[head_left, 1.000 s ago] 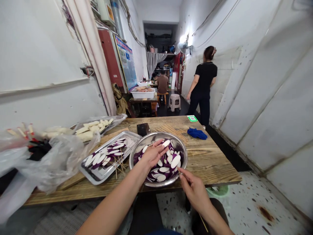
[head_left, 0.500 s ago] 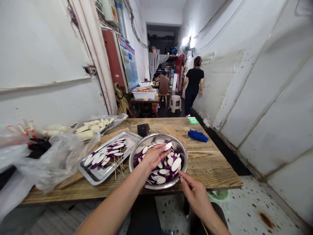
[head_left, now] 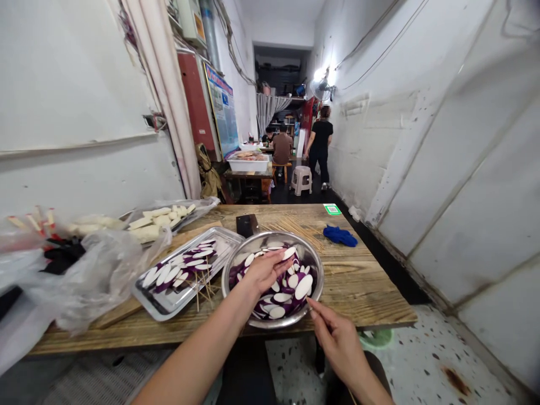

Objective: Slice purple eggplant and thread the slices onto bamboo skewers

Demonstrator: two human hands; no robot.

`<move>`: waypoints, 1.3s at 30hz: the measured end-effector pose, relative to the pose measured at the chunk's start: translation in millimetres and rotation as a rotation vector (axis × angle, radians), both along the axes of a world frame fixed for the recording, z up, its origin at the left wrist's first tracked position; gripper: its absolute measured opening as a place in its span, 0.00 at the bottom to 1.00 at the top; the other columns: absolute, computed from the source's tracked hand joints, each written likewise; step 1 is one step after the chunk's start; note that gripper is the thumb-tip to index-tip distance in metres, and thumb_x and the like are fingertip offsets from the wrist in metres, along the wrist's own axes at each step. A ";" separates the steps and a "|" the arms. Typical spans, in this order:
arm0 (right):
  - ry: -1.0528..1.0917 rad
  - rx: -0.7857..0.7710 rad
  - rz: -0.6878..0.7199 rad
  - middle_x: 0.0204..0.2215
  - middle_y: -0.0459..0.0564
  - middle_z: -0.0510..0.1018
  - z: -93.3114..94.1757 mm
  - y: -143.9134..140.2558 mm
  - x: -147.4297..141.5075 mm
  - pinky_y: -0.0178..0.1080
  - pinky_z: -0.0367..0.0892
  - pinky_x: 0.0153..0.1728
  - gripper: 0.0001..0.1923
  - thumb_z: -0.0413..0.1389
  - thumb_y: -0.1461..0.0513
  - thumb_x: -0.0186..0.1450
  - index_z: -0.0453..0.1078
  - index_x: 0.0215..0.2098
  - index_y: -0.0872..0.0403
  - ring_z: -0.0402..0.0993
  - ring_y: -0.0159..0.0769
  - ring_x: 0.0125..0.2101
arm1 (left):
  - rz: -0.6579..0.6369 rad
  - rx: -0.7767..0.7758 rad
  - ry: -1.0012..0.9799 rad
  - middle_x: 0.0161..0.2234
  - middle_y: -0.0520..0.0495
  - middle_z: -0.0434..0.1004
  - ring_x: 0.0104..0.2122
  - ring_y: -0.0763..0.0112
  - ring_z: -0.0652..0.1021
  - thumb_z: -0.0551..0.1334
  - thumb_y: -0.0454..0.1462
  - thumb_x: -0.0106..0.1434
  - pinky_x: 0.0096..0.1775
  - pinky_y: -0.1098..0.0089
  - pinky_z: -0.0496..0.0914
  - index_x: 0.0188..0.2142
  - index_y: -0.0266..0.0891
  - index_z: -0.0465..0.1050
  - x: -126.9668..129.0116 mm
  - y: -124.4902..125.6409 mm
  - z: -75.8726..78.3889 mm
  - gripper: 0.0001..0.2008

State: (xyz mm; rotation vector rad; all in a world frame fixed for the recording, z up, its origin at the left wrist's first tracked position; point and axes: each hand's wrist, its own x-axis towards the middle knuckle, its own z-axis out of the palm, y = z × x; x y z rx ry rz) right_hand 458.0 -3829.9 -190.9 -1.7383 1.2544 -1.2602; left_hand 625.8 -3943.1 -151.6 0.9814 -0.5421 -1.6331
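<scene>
Moved since the earlier frames: person in black (head_left: 319, 145), from near the far end of the tabletop to deep in the corridor beside the seated person (head_left: 282, 147); both hands almost unchanged over the bowl.

Left hand (head_left: 264, 271): reaching into the steel bowl (head_left: 236, 260), thumb and fingertips (head_left: 282, 259) pinched on one eggplant slice (head_left: 289, 252), white face up, above the heap.

Right hand (head_left: 337, 337): at the bowl's near rim, fingers closed on a thin bamboo skewer (head_left: 313, 308); only a short length visible, tip pointing toward the slices.

Eggplant slices (head_left: 291, 284): oval, white flesh with purple skin, piled loose inside the bowl.

Bowl: standing on the wooden tabletop (head_left: 363, 281), near the front edge, just beside the metal tray (head_left: 166, 304).

Metal tray: left of the bowl, carrying more slices (head_left: 177, 270) already threaded, skewer ends (head_left: 205, 287) jutting toward the bowl.

Behind the bowl: dark block (head_left: 247, 224), loose bundle of bamboo sticks (head_left: 295, 225), blue cloth (head_left: 340, 235), green sticker (head_left: 332, 209).

Far left: clear plastic bags (head_left: 97, 275) and a tray of pale cut pieces (head_left: 158, 218) under plastic film.

Corridor: white plastic stool (head_left: 302, 179), white tub (head_left: 248, 163) on a low table.
</scene>
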 end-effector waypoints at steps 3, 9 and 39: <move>0.007 -0.001 -0.007 0.24 0.49 0.77 0.5 -0.3 0.0 0.32 0.68 0.24 0.18 0.47 0.56 0.61 0.70 0.45 0.54 0.73 0.35 0.26 | -0.034 0.014 0.015 0.33 0.39 0.75 0.33 0.65 0.76 0.59 0.24 0.52 0.39 0.64 0.72 0.31 0.28 0.71 2.3 -2.3 -5.4 0.06; 0.022 -0.004 -0.021 0.23 0.49 0.77 -2.5 -2.3 -1.4 0.32 0.68 0.24 0.19 0.47 0.56 0.61 0.70 0.45 0.55 0.73 0.35 0.26 | -0.035 0.027 0.021 0.33 0.40 0.75 0.34 0.65 0.76 0.57 0.24 0.54 0.42 0.62 0.71 0.31 0.28 0.70 -1.1 -2.1 -3.0 0.06; 0.003 -0.034 -0.037 0.25 0.50 0.78 -5.4 -3.8 -0.8 0.31 0.67 0.22 0.18 0.47 0.56 0.61 0.70 0.45 0.54 0.73 0.35 0.25 | -0.016 -0.015 -0.023 0.31 0.41 0.76 0.32 0.68 0.76 0.59 0.22 0.51 0.44 0.61 0.70 0.29 0.28 0.72 -8.8 2.8 4.5 0.07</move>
